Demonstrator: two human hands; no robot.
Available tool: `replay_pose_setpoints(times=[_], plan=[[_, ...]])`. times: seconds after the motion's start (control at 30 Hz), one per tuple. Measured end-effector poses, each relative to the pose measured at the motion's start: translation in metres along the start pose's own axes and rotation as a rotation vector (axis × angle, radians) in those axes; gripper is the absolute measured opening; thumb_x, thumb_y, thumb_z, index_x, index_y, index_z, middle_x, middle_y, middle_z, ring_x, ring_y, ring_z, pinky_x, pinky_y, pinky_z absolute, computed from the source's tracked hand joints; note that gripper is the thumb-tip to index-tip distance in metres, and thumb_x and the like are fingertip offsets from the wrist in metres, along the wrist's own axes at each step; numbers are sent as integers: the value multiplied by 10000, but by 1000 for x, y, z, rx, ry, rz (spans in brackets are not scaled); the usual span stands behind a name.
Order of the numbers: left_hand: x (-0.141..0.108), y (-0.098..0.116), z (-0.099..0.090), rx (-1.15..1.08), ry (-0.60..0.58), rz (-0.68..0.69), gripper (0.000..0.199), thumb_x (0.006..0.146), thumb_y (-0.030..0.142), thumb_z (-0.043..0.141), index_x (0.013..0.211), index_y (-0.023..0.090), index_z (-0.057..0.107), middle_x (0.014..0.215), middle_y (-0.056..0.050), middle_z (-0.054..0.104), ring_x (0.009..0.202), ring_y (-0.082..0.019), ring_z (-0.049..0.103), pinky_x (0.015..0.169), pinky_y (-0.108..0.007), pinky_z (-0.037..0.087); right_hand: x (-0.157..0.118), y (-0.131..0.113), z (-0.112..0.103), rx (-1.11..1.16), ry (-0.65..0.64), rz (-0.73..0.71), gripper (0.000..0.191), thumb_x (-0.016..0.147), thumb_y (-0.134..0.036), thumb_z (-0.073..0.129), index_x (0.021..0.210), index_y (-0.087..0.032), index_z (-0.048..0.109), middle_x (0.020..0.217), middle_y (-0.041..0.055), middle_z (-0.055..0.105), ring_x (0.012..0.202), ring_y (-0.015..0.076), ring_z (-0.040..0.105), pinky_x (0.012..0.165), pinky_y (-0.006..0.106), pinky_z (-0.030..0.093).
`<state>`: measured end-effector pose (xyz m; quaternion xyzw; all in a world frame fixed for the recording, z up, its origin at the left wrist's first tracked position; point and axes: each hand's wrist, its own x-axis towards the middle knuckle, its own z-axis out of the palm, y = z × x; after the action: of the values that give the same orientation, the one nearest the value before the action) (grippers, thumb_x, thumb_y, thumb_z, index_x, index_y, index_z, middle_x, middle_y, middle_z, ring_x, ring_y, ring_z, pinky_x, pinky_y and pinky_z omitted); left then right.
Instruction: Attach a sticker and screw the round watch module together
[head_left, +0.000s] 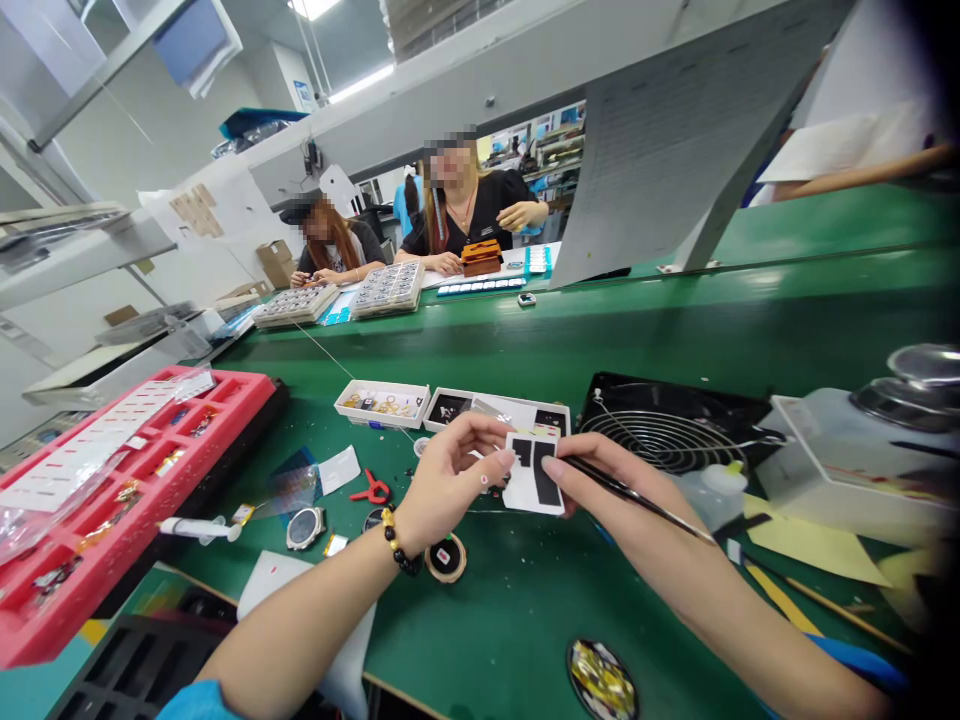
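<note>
A small white sheet [523, 489] with black stickers is held up between both hands over the green bench. My left hand [450, 468] pinches its left edge with thumb and fingers. My right hand [592, 470] grips the sheet's right edge, and dark tweezers [637, 495] lie across that hand, pointing back along the forearm. Beneath my left wrist rests a round watch part [445, 558] with a black face. Another round watch part [305, 528] lies further left, near red clips [370, 487].
A pink tray [247, 395] of parts stands at left. White boxes [384, 400] sit behind my hands. A black fan [667, 425], a clear container [862, 470] and a bottle [716, 492] are at right. Two people [480, 205] [341, 240] sit across the bench.
</note>
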<state>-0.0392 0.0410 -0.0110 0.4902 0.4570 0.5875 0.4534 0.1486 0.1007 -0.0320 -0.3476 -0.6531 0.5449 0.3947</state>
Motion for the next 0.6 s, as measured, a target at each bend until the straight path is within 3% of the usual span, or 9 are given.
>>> replay_pose_setpoints(times=[0.13, 0.4, 0.6], plan=[[2, 2, -1, 45, 61, 2, 371, 820, 455, 820, 982, 148, 690, 917, -55, 682, 724, -116, 612, 686, -237, 551, -2, -1, 0, -15, -23, -8, 276, 899, -535, 704, 958, -265, 703, 817, 5, 718, 707, 182, 659, 602, 249, 544], [2, 2, -1, 11, 18, -10, 369, 790, 421, 857, 960, 145, 681, 822, -27, 650, 698, -113, 616, 662, -226, 564, -1, 2, -1, -100, 25, -86, 269, 938, -513, 682, 999, -251, 694, 784, 13, 721, 692, 201, 695, 582, 263, 567], [3, 4, -4, -40, 95, -23, 341, 791, 365, 852, 992, 140, 693, 850, -26, 661, 693, -102, 615, 659, -213, 552, -12, -4, -1, -417, 187, -412, 164, 1023, -392, 602, 1114, -275, 671, 1037, 13, 773, 857, 199, 749, 665, 267, 574]])
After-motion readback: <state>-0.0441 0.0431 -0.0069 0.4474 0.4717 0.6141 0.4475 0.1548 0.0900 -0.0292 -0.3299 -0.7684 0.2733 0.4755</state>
